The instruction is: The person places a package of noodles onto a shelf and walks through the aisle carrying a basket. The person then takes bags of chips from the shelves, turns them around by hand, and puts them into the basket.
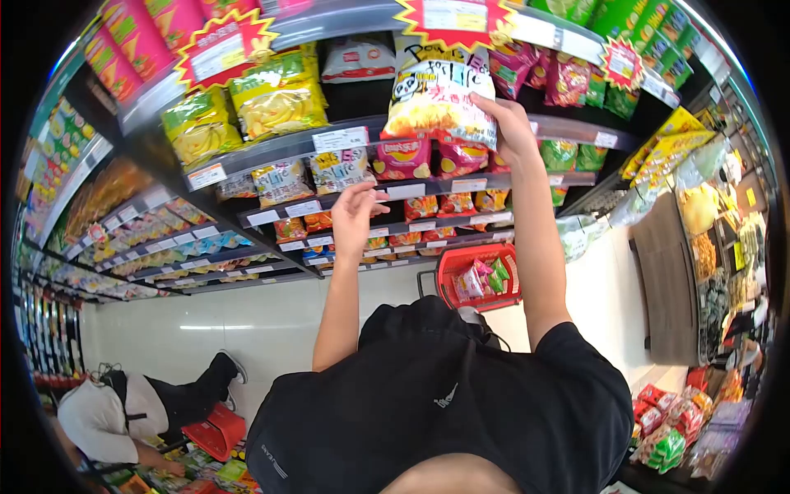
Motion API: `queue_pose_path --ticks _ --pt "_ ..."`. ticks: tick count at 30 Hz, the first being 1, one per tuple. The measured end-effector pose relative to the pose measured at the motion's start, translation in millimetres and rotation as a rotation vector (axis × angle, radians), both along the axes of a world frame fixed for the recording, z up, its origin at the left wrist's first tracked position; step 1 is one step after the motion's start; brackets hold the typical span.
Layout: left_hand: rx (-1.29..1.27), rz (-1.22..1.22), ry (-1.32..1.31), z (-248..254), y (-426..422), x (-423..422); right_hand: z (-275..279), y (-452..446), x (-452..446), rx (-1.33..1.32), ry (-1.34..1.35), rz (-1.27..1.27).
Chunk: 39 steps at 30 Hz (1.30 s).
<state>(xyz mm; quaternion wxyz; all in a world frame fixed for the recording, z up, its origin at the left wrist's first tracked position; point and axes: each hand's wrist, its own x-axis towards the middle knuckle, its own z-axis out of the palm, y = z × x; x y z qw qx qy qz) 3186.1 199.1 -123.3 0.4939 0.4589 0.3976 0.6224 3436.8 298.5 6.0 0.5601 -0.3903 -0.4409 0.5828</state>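
Observation:
My right hand [512, 128] grips the right edge of a white snack bag [440, 99] with a panda picture and golden pieces printed at its bottom. The bag is upright in front of the upper shelf, its top partly behind a red price sign [455, 23]. Lower and to the left, my left hand [355, 221] hovers before the shelf with loosely bent fingers apart and nothing in them. Close behind it, similar smaller panda bags [339, 170] stand on the shelf below. Yellow banana-print bags [280, 95] are on the upper shelf at left.
A red shopping basket [444, 276] with several snack packs is on the floor below the shelves. At lower left, a person in a white top [103, 420] bends near another red basket [216, 432]. A brown display stand [666, 288] is at right.

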Motion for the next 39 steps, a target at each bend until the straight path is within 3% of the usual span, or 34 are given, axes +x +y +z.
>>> queue_pose_path --ticks 9,13,17,22,24,30,39 --pt "-0.157 -0.399 -0.141 14.0 -2.8 75.8 -74.6 -135.9 70.6 -0.119 -0.151 0.032" --pt "-0.224 -0.347 -0.032 10.5 -9.5 134.3 -98.6 -165.2 99.6 -0.079 -0.386 0.064" --pt "-0.279 -0.335 0.017 1.7 -15.7 177.8 -110.3 -174.8 134.6 -0.124 -0.422 0.098" --pt "-0.011 -0.289 0.356 -4.0 -21.5 221.8 -122.6 -164.6 157.4 -0.193 -0.01 -0.204" --pt "-0.029 -0.29 0.346 2.6 -27.1 237.5 -124.1 -163.9 163.1 -0.213 0.062 -0.255" --pt "-0.051 -0.217 0.262 2.1 -33.3 274.1 -128.1 -163.0 188.5 -0.182 -0.051 -0.449" --pt "-0.057 -0.085 0.278 -17.0 -40.8 311.4 -148.4 -153.8 226.7 -0.188 -0.024 -0.403"
